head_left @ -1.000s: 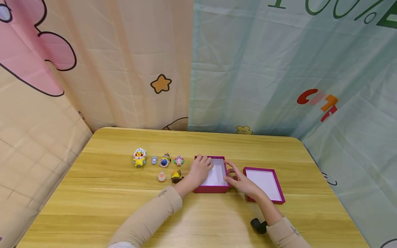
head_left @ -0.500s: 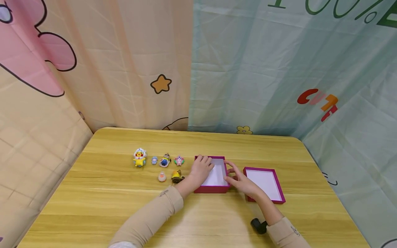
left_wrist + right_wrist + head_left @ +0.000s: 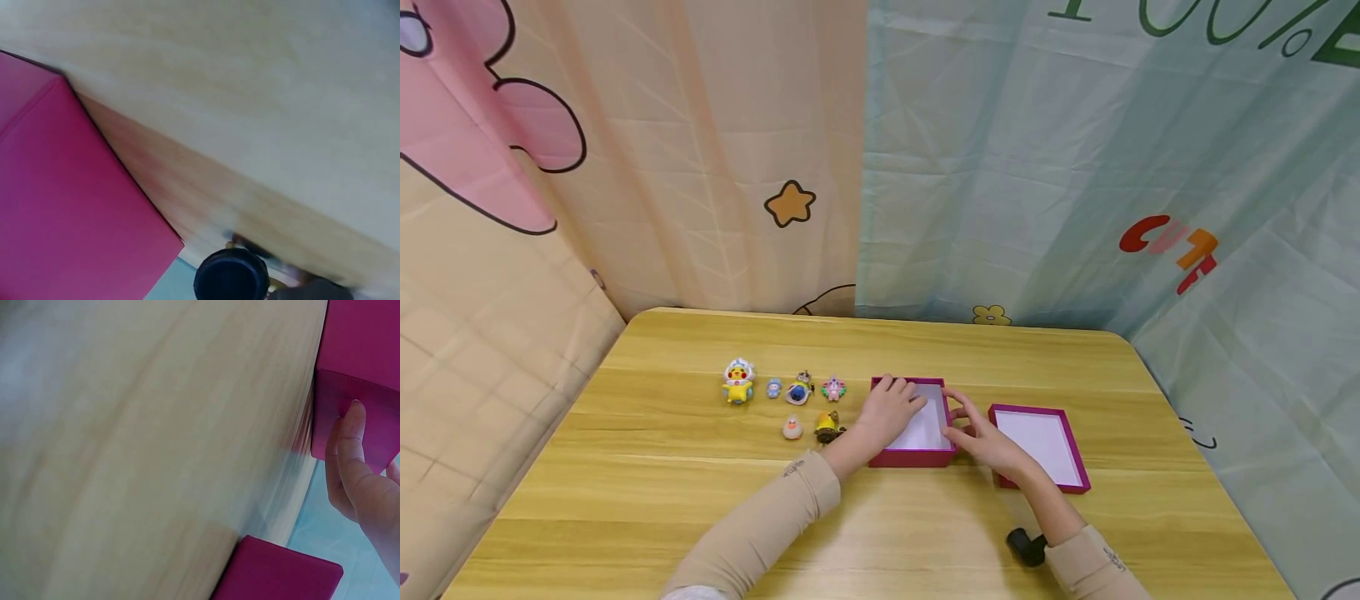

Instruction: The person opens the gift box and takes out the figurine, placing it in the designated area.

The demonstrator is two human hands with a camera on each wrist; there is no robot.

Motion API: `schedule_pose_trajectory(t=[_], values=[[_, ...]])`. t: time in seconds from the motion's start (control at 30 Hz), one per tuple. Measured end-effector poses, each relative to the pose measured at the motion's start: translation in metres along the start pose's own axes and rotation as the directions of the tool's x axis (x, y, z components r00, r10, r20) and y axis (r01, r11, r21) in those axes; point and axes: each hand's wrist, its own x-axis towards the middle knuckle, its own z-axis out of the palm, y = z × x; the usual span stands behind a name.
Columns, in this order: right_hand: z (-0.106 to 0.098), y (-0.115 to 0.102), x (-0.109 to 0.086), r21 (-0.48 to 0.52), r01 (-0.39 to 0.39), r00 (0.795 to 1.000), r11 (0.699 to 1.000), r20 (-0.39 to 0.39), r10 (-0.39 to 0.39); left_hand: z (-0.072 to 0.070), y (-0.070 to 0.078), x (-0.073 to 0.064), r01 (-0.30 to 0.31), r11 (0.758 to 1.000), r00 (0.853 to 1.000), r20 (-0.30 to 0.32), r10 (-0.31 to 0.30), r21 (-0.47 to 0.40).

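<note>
An open magenta box (image 3: pixel 917 458) with a white inside stands near the middle of the table. My left hand (image 3: pixel 889 410) reaches over its left side, fingers bent down toward the inside; I cannot tell whether they hold anything. The left wrist view shows the box's outer wall (image 3: pixel 81 200) but no fingers. At the right side is my right hand (image 3: pixel 988 437), thumb and forefinger spread along the rim. In the right wrist view a fairly straight finger of the right hand (image 3: pixel 369 481) touches the box's outer wall (image 3: pixel 359 409).
Left of the box are a yellow figure in a white hood (image 3: pixel 739 383), a small blue figure (image 3: pixel 773 387), a pink figure (image 3: pixel 832 389), a pale duck (image 3: pixel 792 427) and a yellow-brown figure (image 3: pixel 827 427). Right lies the upturned lid (image 3: pixel 1037 442). A black object (image 3: pixel 1026 547) is near my right wrist.
My left fingers have shifted slightly to the right over the box. The right hand, box, lid and figures stay where they were.
</note>
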Motion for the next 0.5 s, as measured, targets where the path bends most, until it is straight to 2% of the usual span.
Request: schedule_pose_trajectory(t=[0.1,0.23,0.5], values=[[-0.0002,-0.0001,0.0001,-0.006,0.004,1.000,1.000,-0.002,-0.004,0.0018,-0.0003,0.0005,-0.010,0.999,0.999,-0.052,0.008,-0.049],[-0.0005,0.0003,0.0007,-0.014,0.008,1.000,1.000,-0.001,-0.008,0.0039,-0.0015,0.0011,-0.031,0.993,0.996,-0.089,0.021,-0.115],[-0.0010,0.0027,0.0018,-0.008,0.015,1.000,1.000,0.004,-0.015,0.0045,-0.0045,-0.0004,-0.082,0.964,0.988,-0.147,0.045,-0.252]])
